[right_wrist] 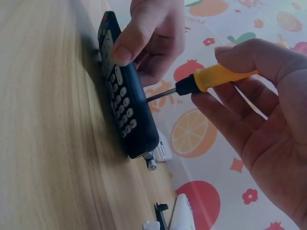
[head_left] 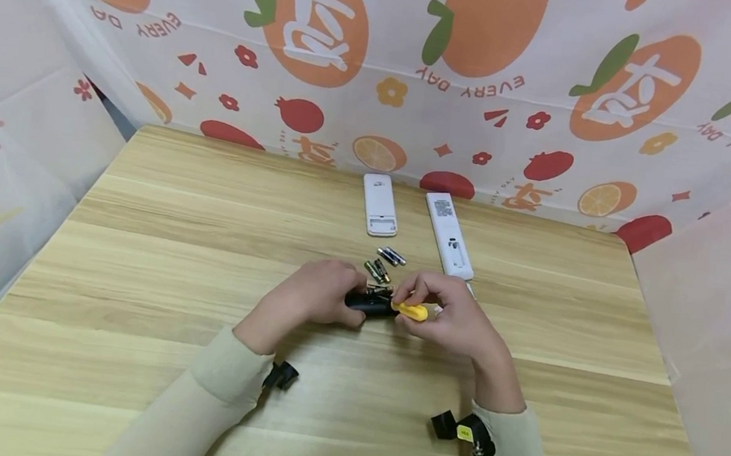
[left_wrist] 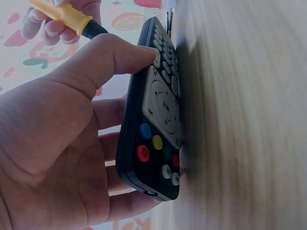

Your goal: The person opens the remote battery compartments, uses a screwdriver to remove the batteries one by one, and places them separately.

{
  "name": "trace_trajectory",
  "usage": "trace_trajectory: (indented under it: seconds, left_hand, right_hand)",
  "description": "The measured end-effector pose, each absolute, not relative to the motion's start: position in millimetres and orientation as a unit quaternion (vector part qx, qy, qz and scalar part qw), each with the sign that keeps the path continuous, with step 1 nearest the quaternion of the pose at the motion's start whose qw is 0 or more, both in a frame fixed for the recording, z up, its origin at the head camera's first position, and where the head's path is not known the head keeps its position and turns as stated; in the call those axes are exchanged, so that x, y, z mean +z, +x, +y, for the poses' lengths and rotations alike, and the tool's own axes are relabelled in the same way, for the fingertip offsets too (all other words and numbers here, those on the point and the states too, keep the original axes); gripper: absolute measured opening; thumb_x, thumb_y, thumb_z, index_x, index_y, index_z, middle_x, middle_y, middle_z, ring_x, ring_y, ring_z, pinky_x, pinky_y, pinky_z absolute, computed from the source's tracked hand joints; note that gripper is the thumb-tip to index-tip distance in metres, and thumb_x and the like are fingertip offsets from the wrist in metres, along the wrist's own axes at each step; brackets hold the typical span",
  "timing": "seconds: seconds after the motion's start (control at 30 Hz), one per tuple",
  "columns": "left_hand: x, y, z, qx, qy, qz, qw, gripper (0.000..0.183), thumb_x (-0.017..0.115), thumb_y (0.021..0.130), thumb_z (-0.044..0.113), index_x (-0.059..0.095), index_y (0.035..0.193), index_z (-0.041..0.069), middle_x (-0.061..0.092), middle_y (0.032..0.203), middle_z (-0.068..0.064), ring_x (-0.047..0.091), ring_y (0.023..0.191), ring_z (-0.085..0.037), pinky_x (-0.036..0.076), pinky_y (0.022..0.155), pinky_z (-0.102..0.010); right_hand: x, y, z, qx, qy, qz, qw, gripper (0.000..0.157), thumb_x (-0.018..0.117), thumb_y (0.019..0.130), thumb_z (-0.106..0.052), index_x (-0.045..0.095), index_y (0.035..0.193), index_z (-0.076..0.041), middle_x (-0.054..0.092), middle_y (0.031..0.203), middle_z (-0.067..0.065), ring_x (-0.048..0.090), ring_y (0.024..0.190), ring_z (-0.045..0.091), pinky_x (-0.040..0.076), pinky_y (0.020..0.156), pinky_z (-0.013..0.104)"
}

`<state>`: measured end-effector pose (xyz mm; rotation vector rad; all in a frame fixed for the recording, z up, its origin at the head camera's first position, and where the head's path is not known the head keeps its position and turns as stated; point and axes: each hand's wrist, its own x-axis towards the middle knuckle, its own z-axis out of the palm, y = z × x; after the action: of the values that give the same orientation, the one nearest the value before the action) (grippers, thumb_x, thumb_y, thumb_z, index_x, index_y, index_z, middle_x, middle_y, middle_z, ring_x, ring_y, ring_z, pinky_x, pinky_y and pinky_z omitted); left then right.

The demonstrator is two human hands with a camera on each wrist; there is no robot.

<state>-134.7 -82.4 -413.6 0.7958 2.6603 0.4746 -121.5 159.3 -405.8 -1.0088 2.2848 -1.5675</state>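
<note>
A black remote control (head_left: 370, 305) is gripped by my left hand (head_left: 324, 291), tilted on its edge just over the table. In the left wrist view, the thumb presses on the button side of the remote (left_wrist: 163, 108), where grey and coloured buttons show, and the fingers lie behind it. My right hand (head_left: 453, 317) holds a screwdriver with a yellow handle (right_wrist: 218, 76) and black collar. Its thin metal shaft (right_wrist: 161, 94) meets the back side of the remote, which faces away in both wrist views.
Several small batteries (head_left: 391, 256) lie just beyond the hands. Farther back are two white remotes, one on the left (head_left: 380, 198) and one on the right (head_left: 448, 230), both with battery bays uncovered. A fruit-print curtain (head_left: 388, 118) hangs along the table's (head_left: 166, 250) far edge.
</note>
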Motion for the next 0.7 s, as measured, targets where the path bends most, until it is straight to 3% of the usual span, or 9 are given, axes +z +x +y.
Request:
trace_trajectory:
  seconds: [0.7]
  left_hand:
    - [-417.2, -133.9, -80.2, 0.142, 0.273, 0.936, 0.170, 0.039, 0.085, 0.073, 0.040, 0.064, 0.096, 0.018, 0.058, 0.087, 0.003, 0.051, 0.077, -0.017, 0.042, 0.066, -0.034]
  right_hand:
    - [-404.8, -121.9, 162.3, -0.529, -0.317, 0.782, 0.091, 0.027, 0.081, 0.080, -0.001, 0.058, 0.084, -0.016, 0.071, 0.098, 0.000, 0.066, 0.094, 0.019, 0.057, 0.080, 0.035]
